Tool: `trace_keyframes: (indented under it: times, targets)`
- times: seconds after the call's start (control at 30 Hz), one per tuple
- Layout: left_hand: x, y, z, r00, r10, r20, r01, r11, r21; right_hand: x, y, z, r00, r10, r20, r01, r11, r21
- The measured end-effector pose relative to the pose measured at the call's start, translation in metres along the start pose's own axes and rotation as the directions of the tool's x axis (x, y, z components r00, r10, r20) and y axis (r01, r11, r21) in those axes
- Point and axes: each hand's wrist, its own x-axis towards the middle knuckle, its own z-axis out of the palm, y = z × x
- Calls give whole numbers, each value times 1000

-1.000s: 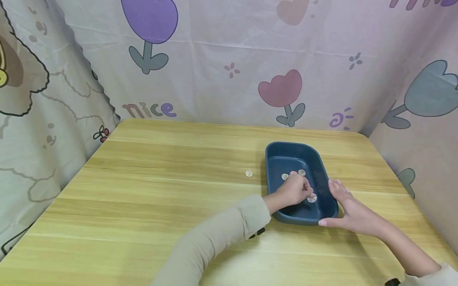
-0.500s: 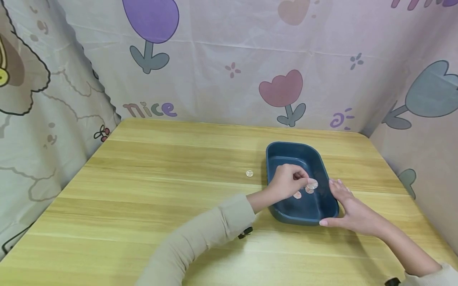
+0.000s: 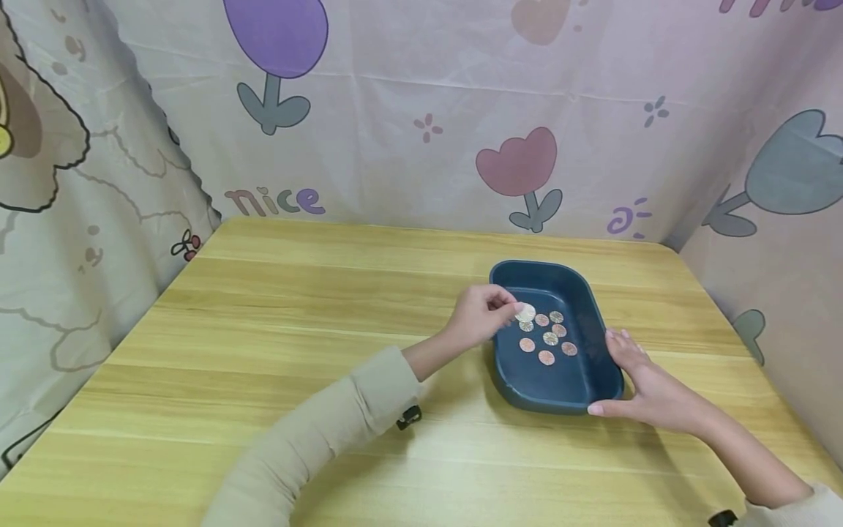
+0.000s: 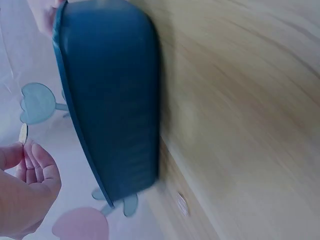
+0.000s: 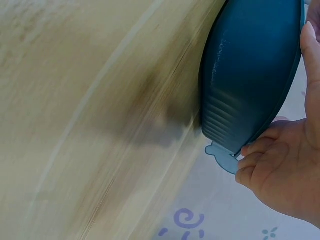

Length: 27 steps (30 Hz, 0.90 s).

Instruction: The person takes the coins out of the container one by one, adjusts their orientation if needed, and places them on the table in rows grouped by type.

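My left hand [image 3: 484, 315] pinches a pale, shiny coin [image 3: 526, 312] between thumb and fingertips, at the left side of the dark blue tray [image 3: 536, 391]. In the left wrist view that coin [image 4: 23, 134] stands on edge in the fingertips, above the rim's level. On the tray's floor lie several coppery coins [image 3: 546, 358] and several paler coins [image 3: 550, 339]. My right hand [image 3: 658, 391] holds the tray's near right corner, thumb at the front and fingers along the outer right wall. A loose coin [image 4: 182, 204] lies on the table beside the tray; the left hand hides it in the head view.
The tray stands on the right part of a light wooden table [image 3: 296, 307]. A printed curtain [image 3: 395, 161] hangs behind the table and along both sides. Beneath the left sleeve shows a small black piece [image 3: 409, 417].
My left hand has moved left from over the tray's middle to its left side, the coin still pinched. More coins in the tray are uncovered. The right hand and tray stay put.
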Motion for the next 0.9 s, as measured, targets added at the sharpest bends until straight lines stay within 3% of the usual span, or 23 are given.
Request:
trace_keyframes:
  times: [0.3,0.47,0.63,0.9]
  targets:
    - [-6,-29,-34,996,-34,-79,34,999,6,1,-1,2,1000,-6,-9,6,1000,9]
    - [-6,-49,-53,987,-119,-110,124,991,47,1,-1,0,1000,8,-5,-8,1000,7]
    - [-3,-67,-69,958,-241,-158,257,962,91,1,-1,0,1000,17,-2,-17,1000,2]
    - [-6,-83,-81,933,-323,-157,353,905,237,0,-1,0,1000,17,-2,-17,1000,6]
